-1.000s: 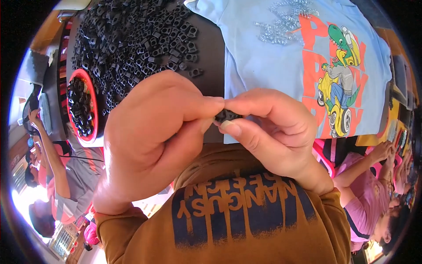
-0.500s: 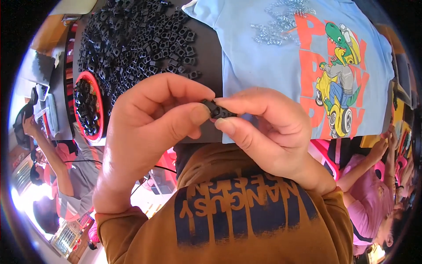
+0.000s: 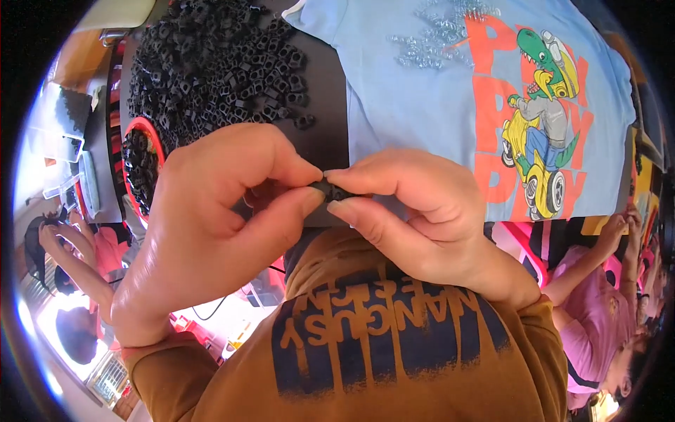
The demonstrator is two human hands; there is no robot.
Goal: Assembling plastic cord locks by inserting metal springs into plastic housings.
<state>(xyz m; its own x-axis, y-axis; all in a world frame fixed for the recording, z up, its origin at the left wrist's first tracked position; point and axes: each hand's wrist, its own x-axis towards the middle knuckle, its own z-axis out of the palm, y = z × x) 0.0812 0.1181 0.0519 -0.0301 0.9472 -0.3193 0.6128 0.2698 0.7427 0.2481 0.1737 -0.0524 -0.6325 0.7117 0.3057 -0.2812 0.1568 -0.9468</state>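
Observation:
A small black plastic cord lock is held level between my two hands, just above the table's near edge. My left hand pinches its left end between thumb and forefinger. From the other side, the thumb and forefinger of my right hand grip the right end. The fingertips almost meet and cover most of the piece. Beyond my left hand spreads a big heap of loose black cord-lock parts. Small clear or silvery springs lie loose on a light blue T-shirt at the far right.
The dark table shows between heap and shirt. At its left edge, partly behind my left wrist, stands a red-rimmed bowl of black parts. People work on both sides; a pink sleeve is at the right.
My hands have shifted slightly left, and their fingertips have drawn closer together. The cord lock, more exposed before, is now mostly covered by them. My left wrist has swung outward to the left.

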